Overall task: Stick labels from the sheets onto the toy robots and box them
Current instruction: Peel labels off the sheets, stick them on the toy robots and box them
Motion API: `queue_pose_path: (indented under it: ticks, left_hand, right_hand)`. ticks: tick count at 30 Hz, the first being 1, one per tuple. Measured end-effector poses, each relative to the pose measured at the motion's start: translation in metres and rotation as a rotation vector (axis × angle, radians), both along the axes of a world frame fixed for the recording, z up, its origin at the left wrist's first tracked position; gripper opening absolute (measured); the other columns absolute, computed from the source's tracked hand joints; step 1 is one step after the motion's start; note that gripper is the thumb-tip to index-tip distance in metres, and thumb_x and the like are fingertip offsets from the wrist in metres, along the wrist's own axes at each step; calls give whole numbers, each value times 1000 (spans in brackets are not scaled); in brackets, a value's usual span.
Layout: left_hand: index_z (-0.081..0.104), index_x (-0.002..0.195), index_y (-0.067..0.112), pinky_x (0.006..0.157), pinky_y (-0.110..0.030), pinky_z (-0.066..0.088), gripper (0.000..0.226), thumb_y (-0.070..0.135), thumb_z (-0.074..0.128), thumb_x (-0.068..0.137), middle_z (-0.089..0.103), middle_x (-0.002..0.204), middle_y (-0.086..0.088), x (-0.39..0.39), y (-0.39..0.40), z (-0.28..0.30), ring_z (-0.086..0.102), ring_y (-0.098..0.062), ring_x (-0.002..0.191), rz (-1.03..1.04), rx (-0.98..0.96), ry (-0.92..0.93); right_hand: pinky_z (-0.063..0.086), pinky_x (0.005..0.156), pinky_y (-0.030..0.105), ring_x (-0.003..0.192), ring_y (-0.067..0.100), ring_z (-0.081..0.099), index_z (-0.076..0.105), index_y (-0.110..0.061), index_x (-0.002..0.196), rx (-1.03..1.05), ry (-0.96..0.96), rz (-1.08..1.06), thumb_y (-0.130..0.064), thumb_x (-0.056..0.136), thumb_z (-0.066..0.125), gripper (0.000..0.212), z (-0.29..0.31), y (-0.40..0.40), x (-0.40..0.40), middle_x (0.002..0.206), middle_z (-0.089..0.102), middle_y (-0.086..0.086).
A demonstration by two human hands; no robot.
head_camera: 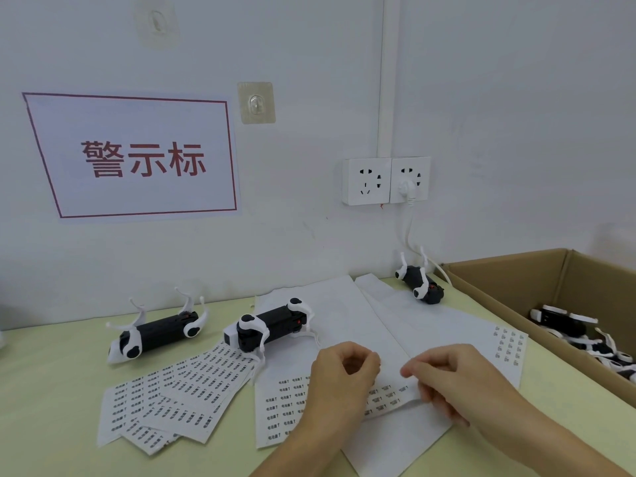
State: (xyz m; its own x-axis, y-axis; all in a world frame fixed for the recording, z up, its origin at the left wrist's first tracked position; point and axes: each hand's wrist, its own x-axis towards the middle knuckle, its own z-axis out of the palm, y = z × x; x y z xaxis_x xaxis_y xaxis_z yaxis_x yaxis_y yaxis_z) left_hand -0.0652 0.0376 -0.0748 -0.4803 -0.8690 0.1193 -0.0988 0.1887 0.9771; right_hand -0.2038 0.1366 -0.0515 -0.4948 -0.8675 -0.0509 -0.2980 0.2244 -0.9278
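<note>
The pale green counter point(51, 390) is running back to a white wall, and its near left part is lying bare, so there is room to move there. On the right, an open cardboard box point(509, 290) is sitting at the counter's edge with black and white toy robots point(571, 330) lying inside it. A fan of label sheets point(179, 397) is lying at the left, and one toy robot point(158, 330) is lying on its back behind them with its white legs sticking up. A second toy robot point(272, 325) is lying on the white paper in the middle, just behind the hands, and a third toy robot point(418, 282) is lying far back near the box. The left hand point(339, 380) is resting on a label sheet point(285, 404), its grip curled with fingertips pressed together, though whether a label is between them is too small to tell. The right hand point(451, 376) is just beside it, its grip pinching the sheet's lifted edge. A red-bordered sign point(137, 156) and two wall sockets point(385, 180) are on the wall.
</note>
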Motion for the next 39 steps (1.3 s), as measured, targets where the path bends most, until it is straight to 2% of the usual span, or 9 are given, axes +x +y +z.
queue_pose_path:
  ticks: [5, 8, 14, 18, 23, 28, 31, 35, 39]
  left_hand:
    - [70, 78, 25, 63, -17, 49, 19, 20, 65, 95, 70, 78, 4, 0, 1, -2, 64, -6, 67, -49, -116, 7]
    - [72, 80, 25, 66, -21, 50, 16, 22, 67, 95, 70, 80, 3, 1, 2, -1, 63, -7, 69, -85, -155, 33]
    - [74, 79, 29, 77, -28, 52, 14, 22, 71, 92, 73, 87, 5, 1, 2, -1, 64, -13, 81, -119, -166, 44]
    - [74, 80, 29, 78, -31, 54, 12, 26, 72, 91, 73, 87, 7, 1, 1, -1, 64, -13, 83, -111, -157, 52]
    - [74, 81, 28, 79, -34, 56, 11, 27, 72, 91, 73, 88, 5, 1, 1, -2, 65, -13, 83, -115, -165, 54]
    - [74, 83, 30, 68, -19, 51, 21, 24, 61, 99, 73, 85, 8, 2, 1, -2, 65, -5, 73, -118, -152, 27]
    - [74, 84, 27, 65, -14, 47, 28, 20, 53, 102, 74, 83, 9, 3, 3, -1, 65, -3, 72, -115, -122, 11]
    - [75, 81, 24, 64, -13, 47, 28, 18, 55, 99, 74, 79, 7, 2, 4, 1, 64, -1, 70, -115, -86, 14]
    - [75, 77, 28, 68, -16, 51, 26, 15, 62, 96, 75, 76, 7, 2, 4, 1, 64, 2, 70, -124, -90, 24]
  right_hand:
    - [25, 33, 19, 40, 10, 37, 79, -3, 84, 85, -333, 35, -24, 97, 61, 30, 1, -1, 4, 60, 59, 9]
    - [24, 29, 17, 39, 9, 37, 78, 3, 78, 98, -525, 15, -27, 95, 62, 38, 1, -3, 8, 59, 56, 11]
    - [21, 27, 14, 36, 6, 34, 69, 4, 84, 56, -671, -3, -18, 94, 64, 25, 2, -4, 8, 56, 50, 9]
    - [22, 28, 15, 39, 6, 33, 66, 2, 90, 47, -654, 15, -17, 91, 67, 19, 1, -3, 4, 58, 50, 6]
    - [24, 30, 15, 41, 7, 33, 64, 0, 88, -24, -614, 27, -14, 90, 66, 14, 1, -2, 3, 60, 50, 6]
    - [27, 35, 19, 41, 11, 38, 71, -2, 85, -95, -242, -37, -21, 95, 65, 23, -3, -3, 1, 59, 54, 6]
    - [28, 35, 19, 40, 12, 40, 74, -7, 83, -129, -91, -55, -22, 96, 64, 22, -5, -3, 2, 54, 54, 4]
    - [31, 34, 19, 40, 13, 45, 76, -16, 81, -153, 7, -42, -18, 98, 60, 24, -6, -5, 3, 52, 55, 3]
    - [32, 34, 20, 43, 14, 49, 78, -25, 78, -181, 1, -9, -14, 98, 58, 31, -7, -5, 5, 55, 57, 3]
